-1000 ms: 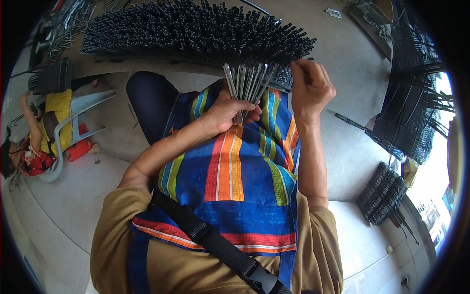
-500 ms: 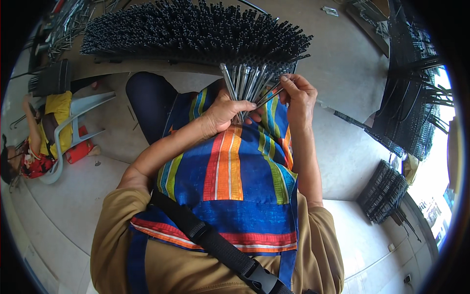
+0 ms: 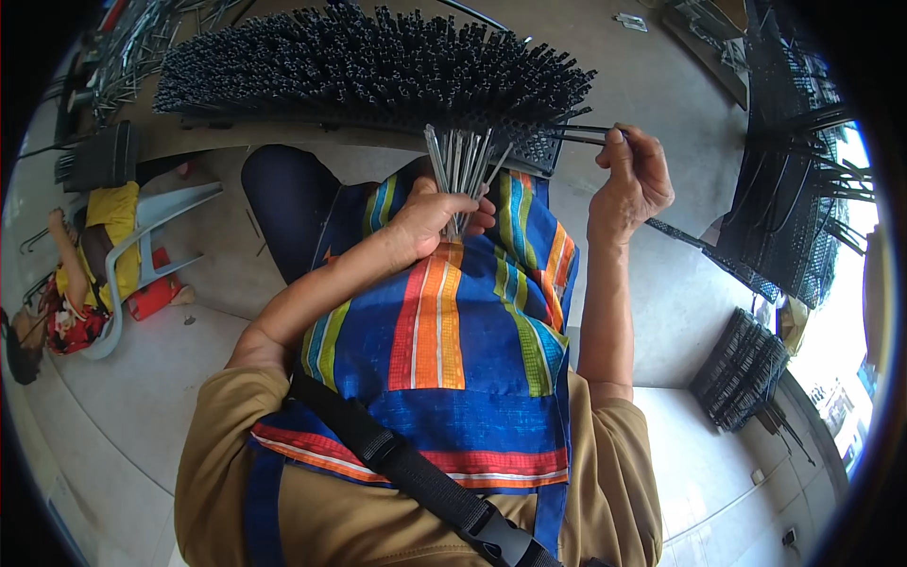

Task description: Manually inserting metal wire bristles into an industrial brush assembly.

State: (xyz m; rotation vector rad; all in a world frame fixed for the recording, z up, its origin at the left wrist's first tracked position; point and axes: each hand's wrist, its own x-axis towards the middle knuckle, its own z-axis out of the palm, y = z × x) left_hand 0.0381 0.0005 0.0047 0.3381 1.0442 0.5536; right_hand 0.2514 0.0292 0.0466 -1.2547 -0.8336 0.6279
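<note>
Concrete floor surrounds you. Your left hand (image 3: pixel 430 222) clasps a rod bundle (image 3: pixel 458 170) at centre; your right hand (image 3: pixel 631 184) pinches one rod (image 3: pixel 578 134) far right. Rods appear stiff, light, slippery: grip mid-length.

A bunch of thin grey metal rods (image 3: pixel 460 170) is standing nearly upright in the left hand (image 3: pixel 436 219), fanning out a little at the top, over the striped cloth on the lap. The right hand (image 3: pixel 631 184) is pinching a single dark rod (image 3: pixel 576 133), which is lying roughly level and pointing left into the big black block of packed rods (image 3: pixel 378 71).
</note>
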